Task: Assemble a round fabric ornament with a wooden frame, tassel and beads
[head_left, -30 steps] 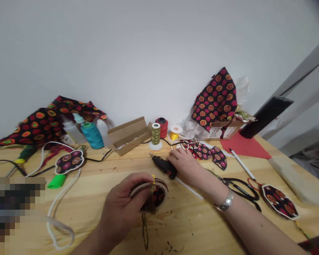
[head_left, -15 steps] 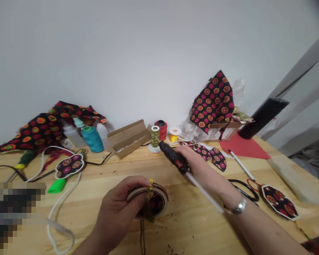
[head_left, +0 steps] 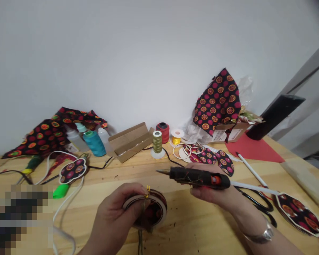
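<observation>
My left hand (head_left: pixel 115 217) is closed on a round fabric-covered ornament (head_left: pixel 152 209) with a white rim, held just above the wooden table (head_left: pixel 117 175). A small yellow loop and an olive tassel cord sit at the ornament's top, under my thumb. My right hand (head_left: pixel 215 189) grips a black glue gun (head_left: pixel 196 176) held level, its metal tip pointing left a little above and to the right of the ornament. A white glue stick juts from the gun's back end toward the right.
Thread spools (head_left: pixel 157 141), a teal cone (head_left: pixel 94 142), bottles and a cardboard tray (head_left: pixel 130 141) line the wall. Patterned fabric (head_left: pixel 50 129) lies far left, more fabric (head_left: pixel 219 101) on a box at right. Scissors (head_left: pixel 255 202), a pen (head_left: pixel 251 170), red paper and an octagonal ornament (head_left: pixel 299 214) lie at right; white cord at left.
My right hand picked the glue gun up off the table, swung it round and brought it level near the ornament. My left hand kept hold of the ornament.
</observation>
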